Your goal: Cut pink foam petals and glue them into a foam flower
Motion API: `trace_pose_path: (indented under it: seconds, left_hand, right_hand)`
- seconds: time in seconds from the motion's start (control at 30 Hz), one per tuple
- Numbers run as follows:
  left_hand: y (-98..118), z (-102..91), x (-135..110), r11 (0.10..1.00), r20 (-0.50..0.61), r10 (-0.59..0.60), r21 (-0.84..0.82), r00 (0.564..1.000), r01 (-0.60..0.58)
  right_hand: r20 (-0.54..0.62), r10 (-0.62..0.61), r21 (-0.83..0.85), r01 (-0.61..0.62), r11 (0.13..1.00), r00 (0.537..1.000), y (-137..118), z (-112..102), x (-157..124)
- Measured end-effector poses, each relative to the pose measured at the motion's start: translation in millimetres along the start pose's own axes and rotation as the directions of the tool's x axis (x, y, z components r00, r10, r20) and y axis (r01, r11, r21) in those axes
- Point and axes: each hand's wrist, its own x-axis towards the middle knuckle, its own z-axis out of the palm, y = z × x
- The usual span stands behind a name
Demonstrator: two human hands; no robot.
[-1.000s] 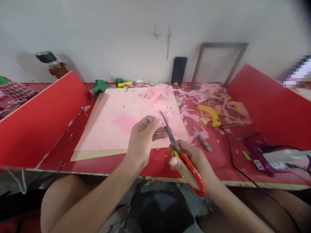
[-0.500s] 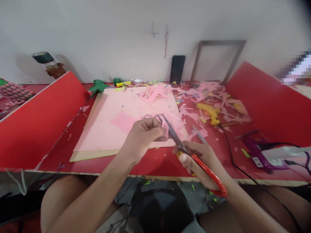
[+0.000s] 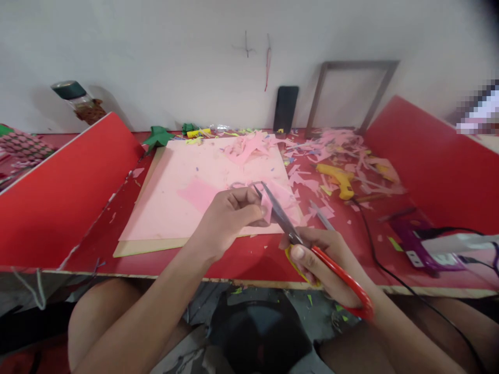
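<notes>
My left hand pinches a small pink paper piece above the front edge of a large pink sheet. My right hand grips scissors with red and yellow handles; the blades are slightly apart and reach into the pink piece beside my left fingertips. The pink sheet lies on a tan board on the red table.
Pink offcuts and a yellow glue gun lie at right. A black cable runs to a purple and white device. Red dividers stand on both sides. A phone and grey frame lean on the wall.
My right hand with the scissors has shifted right and lower, and the blades have opened slightly into the pink piece. My left hand has stayed pinched on the paper.
</notes>
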Motion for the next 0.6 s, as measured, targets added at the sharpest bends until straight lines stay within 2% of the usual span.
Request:
trace_pose_path:
  seconds: [0.13,0.33,0.4,0.6]
  left_hand:
    - [0.7,-0.1,-0.2,1.000,0.007,-0.001,0.004,1.000,0.001]
    - [5.2,-0.5,-0.4,1.000,0.044,-0.001,-0.018,0.999,0.002]
    - [5.9,-0.6,-0.6,1.000,0.048,-0.005,-0.014,0.999,0.005]
    - [5.3,0.3,-0.2,1.000,0.027,-0.011,-0.020,1.000,0.011]
  right_hand:
    - [-0.036,-0.007,0.002,0.007,1.000,0.999,-0.1,1.7,0.4]
    - [0.062,-0.022,0.070,0.018,0.997,0.998,5.8,-2.9,1.1]
    - [0.044,-0.034,0.085,0.030,0.996,0.998,8.0,-3.5,0.7]
    - [-0.002,-0.040,-0.005,0.040,0.999,0.999,8.3,-0.7,0.6]
